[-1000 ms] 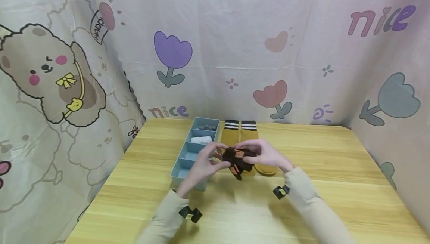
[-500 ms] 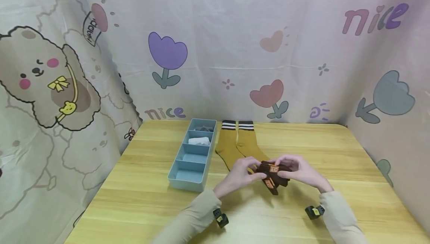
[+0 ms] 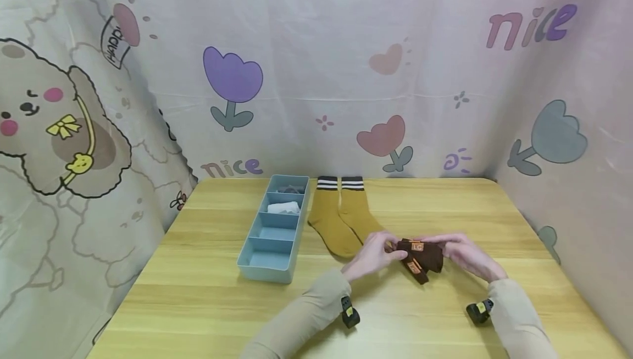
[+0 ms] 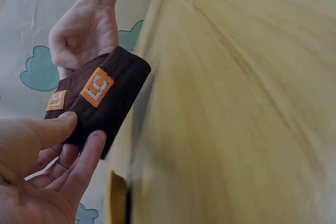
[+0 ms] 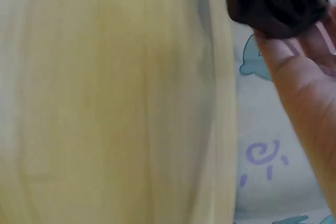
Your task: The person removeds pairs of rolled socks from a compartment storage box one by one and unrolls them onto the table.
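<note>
A folded bundle of dark brown socks (image 3: 429, 257) with orange "LC" labels is held above the table, right of centre in the head view. My left hand (image 3: 372, 259) pinches its left end between thumb and fingers; the left wrist view shows the thumb on the near face of the brown socks (image 4: 119, 109). At the right end, my right hand (image 3: 468, 255) touches the bundle with its fingers stretched out behind it. The right wrist view shows the rolled end of the socks (image 5: 281, 6) lying against the fingers of the right hand (image 5: 307, 80).
Left of the hands stands a blue-grey divided box (image 3: 264, 275), with a white folded item (image 3: 283, 208) and a grey item (image 3: 290, 189) in its two far compartments. Mustard socks (image 3: 326, 219) with striped cuffs lie flat beside it, partly behind my left hand. A patterned curtain (image 3: 306, 73) hangs behind the table.
Both hands have moved right with the brown socks, away from the box and off the mustard socks. My right hand's grip has loosened, its fingers now straighter.
</note>
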Available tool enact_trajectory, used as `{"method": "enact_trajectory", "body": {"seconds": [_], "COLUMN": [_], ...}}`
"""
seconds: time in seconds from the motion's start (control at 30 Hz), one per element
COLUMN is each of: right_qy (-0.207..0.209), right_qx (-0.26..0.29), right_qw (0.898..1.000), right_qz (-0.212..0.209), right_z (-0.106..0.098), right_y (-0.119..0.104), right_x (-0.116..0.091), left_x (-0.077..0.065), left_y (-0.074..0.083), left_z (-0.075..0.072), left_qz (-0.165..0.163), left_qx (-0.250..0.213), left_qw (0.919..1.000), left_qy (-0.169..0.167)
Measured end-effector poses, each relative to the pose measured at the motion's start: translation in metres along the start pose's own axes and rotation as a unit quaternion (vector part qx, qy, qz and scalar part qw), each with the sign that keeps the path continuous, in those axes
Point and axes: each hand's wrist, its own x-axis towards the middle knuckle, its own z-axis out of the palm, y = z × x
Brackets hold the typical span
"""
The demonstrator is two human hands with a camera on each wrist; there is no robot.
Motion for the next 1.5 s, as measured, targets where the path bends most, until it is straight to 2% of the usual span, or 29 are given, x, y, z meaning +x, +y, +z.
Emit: {"method": "enact_trajectory", "body": {"seconds": [0.13, 0.27, 0.37, 0.47, 0.57, 0.67, 0.8, 0.9, 0.97, 1.13, 1.37, 1.5], "right_qy": [0.002, -0.015, -0.003, 0.016, 0.036, 0.063, 0.093, 0.101, 0.106, 0.122, 0.153, 0.154], "right_qx": [-0.098, -0.106, -0.136, -0.173, -0.193, -0.214, -0.237, -0.245, -0.248, -0.264, -0.253, -0.259], "right_qw": [0.994, 0.993, 0.989, 0.983, 0.978, 0.971, 0.963, 0.96, 0.958, 0.952, 0.955, 0.953], "right_qz": [0.045, 0.054, 0.058, 0.062, 0.072, 0.081, 0.09, 0.093, 0.096, 0.092, 0.0, 0.021], "right_z": [-0.004, -0.006, -0.006, -0.008, -0.01, -0.012, -0.013, -0.014, -0.014, -0.013, -0.008, -0.005], "right_y": [0.005, 0.007, 0.007, 0.007, 0.006, 0.006, 0.007, 0.007, 0.006, 0.006, 0.008, 0.003], "right_x": [-0.005, -0.006, -0.006, -0.007, -0.008, -0.01, -0.014, -0.016, -0.017, -0.019, -0.017, -0.013], "left_x": [0.0, -0.001, -0.002, -0.003, -0.003, -0.003, -0.004, -0.005, -0.005, -0.005, -0.002, 0.001], "left_y": [-0.005, -0.009, -0.01, -0.012, -0.015, -0.018, -0.019, -0.018, -0.017, -0.014, -0.009, -0.009], "left_z": [0.005, 0.007, 0.005, 0.003, 0.0, -0.002, -0.005, -0.007, -0.006, -0.004, 0.003, 0.008], "left_qz": [-0.011, -0.009, -0.004, 0.017, 0.053, 0.092, 0.124, 0.131, 0.136, 0.13, 0.101, 0.084], "left_qx": [-0.016, -0.004, -0.005, -0.001, 0.01, 0.023, 0.033, 0.05, 0.072, 0.099, 0.062, 0.039], "left_qw": [0.9998, 0.9999, 0.9997, 0.9988, 0.9956, 0.9892, 0.979, 0.9756, 0.9744, 0.9722, 0.9744, 0.9763], "left_qy": [-0.009, -0.013, -0.025, -0.045, -0.077, -0.112, -0.159, -0.168, -0.164, -0.168, -0.191, -0.196]}}
